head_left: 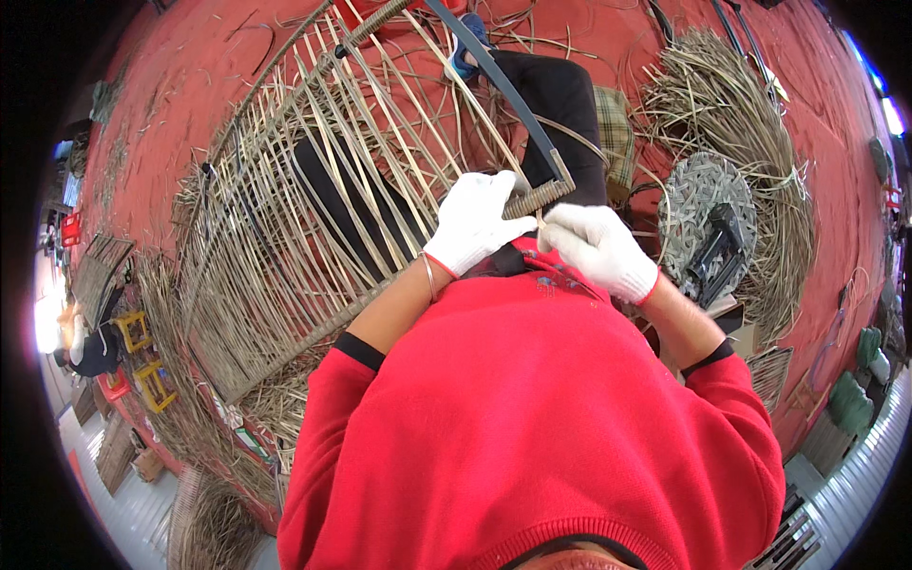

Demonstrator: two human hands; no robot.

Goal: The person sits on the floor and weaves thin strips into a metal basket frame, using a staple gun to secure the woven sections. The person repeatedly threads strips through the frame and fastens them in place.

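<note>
A large frame strung with many pale wicker strips leans across my legs, reaching up and to the left. Its near right corner ends in a bar wrapped in strip, where a flat grey rail meets it. My left hand, in a white knit glove, holds the wrapped bar near this corner, its thumb pointing right. Just right of the bar, my right hand, also gloved, pinches a thin wicker strip coming off the wrapping. The fingertips of the left hand are partly hidden.
On the right, a black power tool lies on a round woven piece beside a big bundle of strips. Loose strips cover parts of the red floor. Yellow stools and another person are at far left.
</note>
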